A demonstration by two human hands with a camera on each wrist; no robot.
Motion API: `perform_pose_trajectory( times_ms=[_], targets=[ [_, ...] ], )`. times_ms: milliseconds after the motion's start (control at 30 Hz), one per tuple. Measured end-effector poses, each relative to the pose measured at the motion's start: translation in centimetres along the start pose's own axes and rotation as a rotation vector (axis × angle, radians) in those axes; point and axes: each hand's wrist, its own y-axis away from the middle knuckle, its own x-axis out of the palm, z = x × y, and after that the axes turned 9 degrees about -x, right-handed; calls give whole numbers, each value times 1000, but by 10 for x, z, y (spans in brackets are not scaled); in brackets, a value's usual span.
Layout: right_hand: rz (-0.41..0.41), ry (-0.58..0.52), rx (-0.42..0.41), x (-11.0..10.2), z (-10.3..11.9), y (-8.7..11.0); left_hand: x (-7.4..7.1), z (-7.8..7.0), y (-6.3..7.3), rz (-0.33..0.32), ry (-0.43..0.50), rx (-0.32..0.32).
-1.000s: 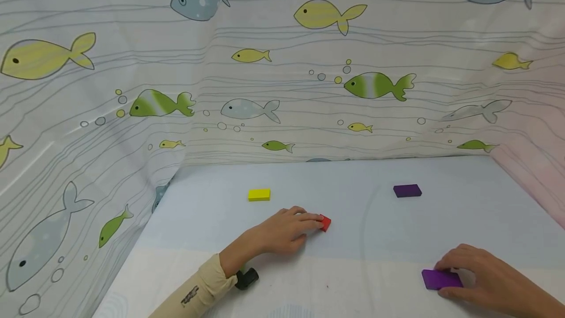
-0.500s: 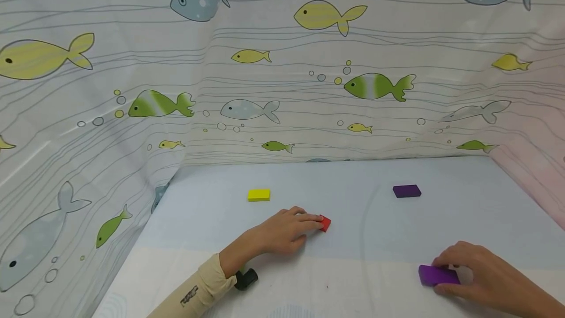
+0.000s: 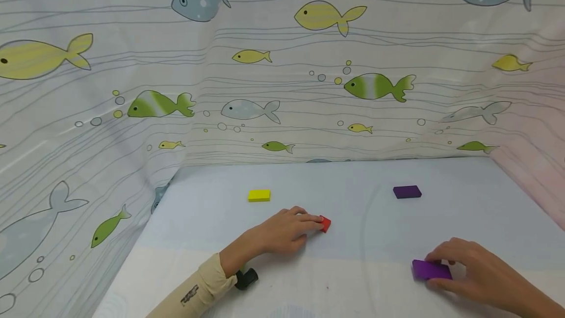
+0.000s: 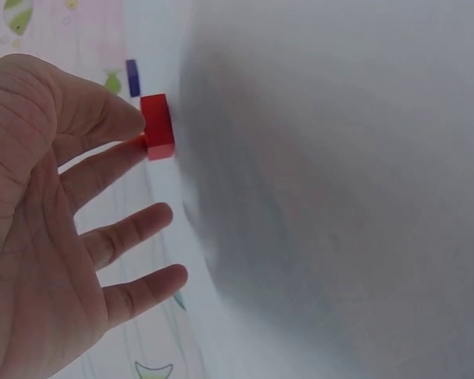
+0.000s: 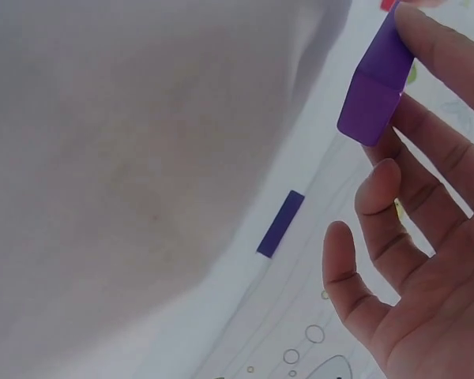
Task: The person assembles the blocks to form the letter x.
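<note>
Left hand (image 3: 282, 232) and right hand (image 3: 474, 271) worked well apart over a pale tabletop (image 3: 353, 283). Extended fingertips (image 3: 319, 225) of the left hand touched the near end of a small red block (image 3: 325, 224); because the thumb overlapped the block's edge in the left wrist view but appeared short of it in the head view, whether the thumb pinched it could not be told. The ring and little fingers were spread clear of the block. The right hand gripped a purple block (image 3: 431, 270) between thumb and fingers, to the right of the red block and nearer the person; contact between the purple block and the tabletop could not be determined. Farther back lay a yellow block (image 3: 259, 196), behind the left hand, and a darker purple block (image 3: 407, 192), beyond the right hand. A beige sleeve (image 3: 203, 278) covered the left forearm, with a black device (image 3: 246, 279) beside its cuff. Fish-patterned fabric (image 3: 265, 82) rose behind the tabletop.
</note>
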Motion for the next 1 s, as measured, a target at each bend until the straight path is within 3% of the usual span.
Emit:
perform_pose_trajectory(
  times_ms=[133,367,600,1000],
  targets=[
    [44,-1,47,-2,2,-4,-1,-2,0,-8,-10,4],
    [15,5,43,1,10,-12,-1,-3,-1,-9,-26,-3],
    [36,3,71,-2,13,-21,-3,-5,-2,21,-21,-26],
    [-62,28,39,-2,19,-31,-6,-9,-2,19,-22,-38]
  ],
)
